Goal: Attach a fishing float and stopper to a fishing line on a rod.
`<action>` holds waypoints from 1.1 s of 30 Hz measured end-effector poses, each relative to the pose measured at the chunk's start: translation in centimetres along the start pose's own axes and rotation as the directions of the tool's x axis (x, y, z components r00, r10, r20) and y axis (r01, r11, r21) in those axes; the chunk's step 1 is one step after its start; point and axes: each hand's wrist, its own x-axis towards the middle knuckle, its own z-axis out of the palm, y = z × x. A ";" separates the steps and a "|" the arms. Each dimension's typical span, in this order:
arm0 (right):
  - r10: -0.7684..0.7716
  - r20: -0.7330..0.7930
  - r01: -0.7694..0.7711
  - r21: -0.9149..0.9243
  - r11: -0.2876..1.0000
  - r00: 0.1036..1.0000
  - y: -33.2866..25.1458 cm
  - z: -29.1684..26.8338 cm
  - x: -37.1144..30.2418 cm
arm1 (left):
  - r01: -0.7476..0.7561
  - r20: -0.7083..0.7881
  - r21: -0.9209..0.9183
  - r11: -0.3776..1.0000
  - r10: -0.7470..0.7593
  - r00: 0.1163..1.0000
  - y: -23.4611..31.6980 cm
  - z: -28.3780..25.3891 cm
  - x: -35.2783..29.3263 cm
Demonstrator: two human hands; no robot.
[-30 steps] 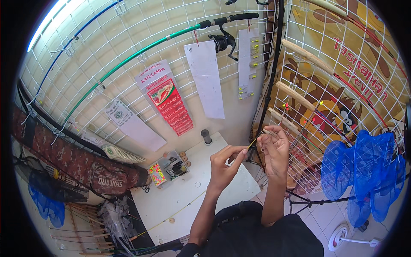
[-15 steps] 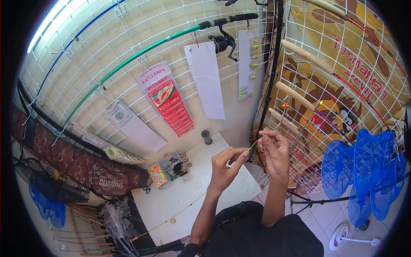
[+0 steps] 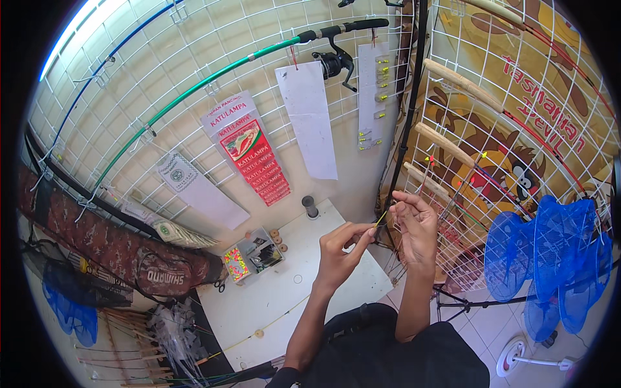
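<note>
My left hand (image 3: pixel 343 251) is closed in a pinch on a thin yellow rod (image 3: pixel 380 220), whose short end slants up past the fingertips. Facing it, my right hand (image 3: pixel 415 227) is raised with thumb and index finger curled close to the rod's tip. Anything between those right fingertips is too small to make out. Behind the left forearm, a thin yellow length (image 3: pixel 275 319) crosses the white table (image 3: pixel 343 278) toward the lower left. It seems to be the same rod, but the forearm hides the join. A round wooden bead (image 3: pixel 259 334) touches or lies beside it.
A compartment box (image 3: pixel 253 257) with bright beads stands on the table by cork-coloured rings (image 3: pixel 278 240), a grey cylinder (image 3: pixel 310 207) and scissors (image 3: pixel 220 285). Rods and a reel (image 3: pixel 335 63) hang on the wall grid. Blue nets (image 3: pixel 550 252) hang at right; a camouflage bag (image 3: pixel 116 239) lies left.
My right index finger has lifted slightly from the thumb, and the right fingers have shifted a little off the rod's tip. My left hand keeps its pinch nearly in place.
</note>
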 end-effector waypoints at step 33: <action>0.284 0.288 -0.240 -0.179 0.954 0.915 -2.1 -3.3 3.2 | -0.071 0.131 0.072 0.995 0.061 0.989 -0.6 -0.1 -0.5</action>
